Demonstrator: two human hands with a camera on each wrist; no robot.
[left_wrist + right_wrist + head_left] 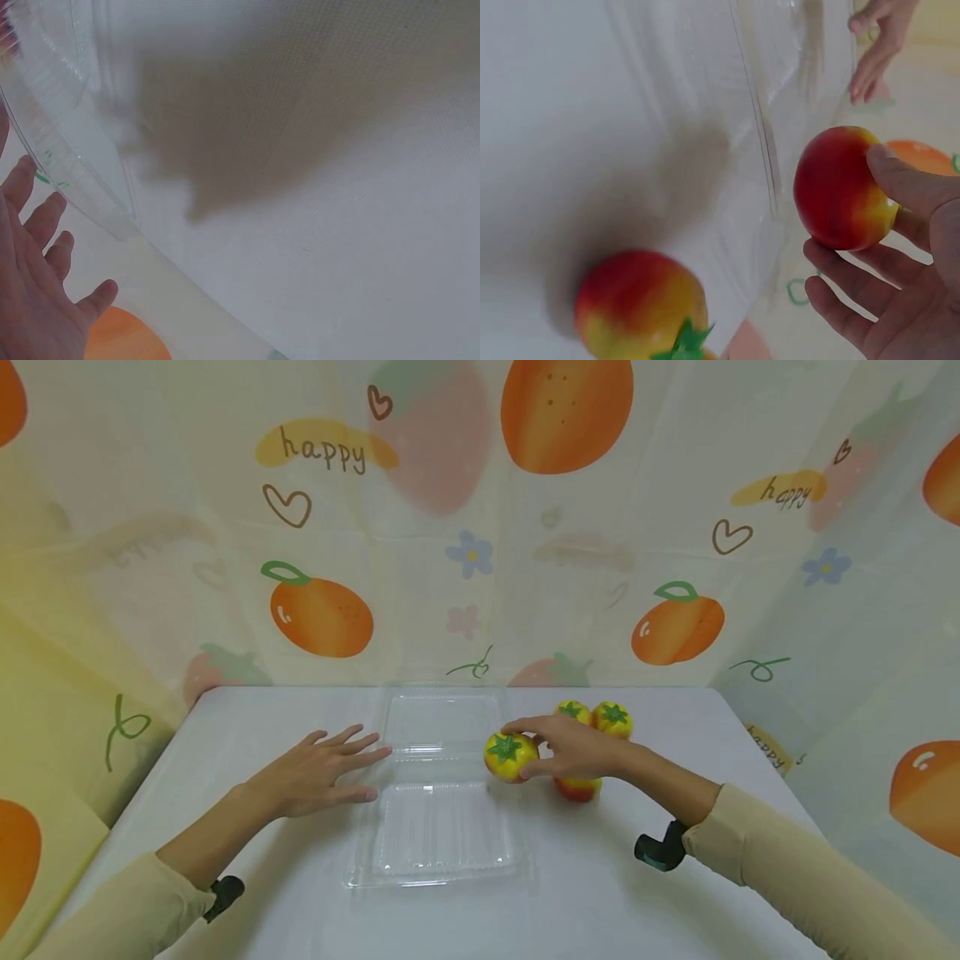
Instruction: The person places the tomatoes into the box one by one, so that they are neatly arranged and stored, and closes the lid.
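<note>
Table [600, 910] is surfaced white, lower frame. Opened clear container [444, 835] is laid around lower centre; two yellow fruits [613, 718] are seated right of centre, third fruit [578, 790] half-hidden below.

Reachable from above down into the clear plastic container [427, 883], lying unfolded. Hemmed in at left by the spread left hand [318, 777], at right by the right hand [573, 747] with its held fruit [506, 762]. Obstructed farther right by the rear pair of fruits [617, 718] and the front fruit [577, 791] below the right hand. Passable across the tabletop [585, 910] before the container; closed off behind by the patterned curtain [547, 610].
</note>
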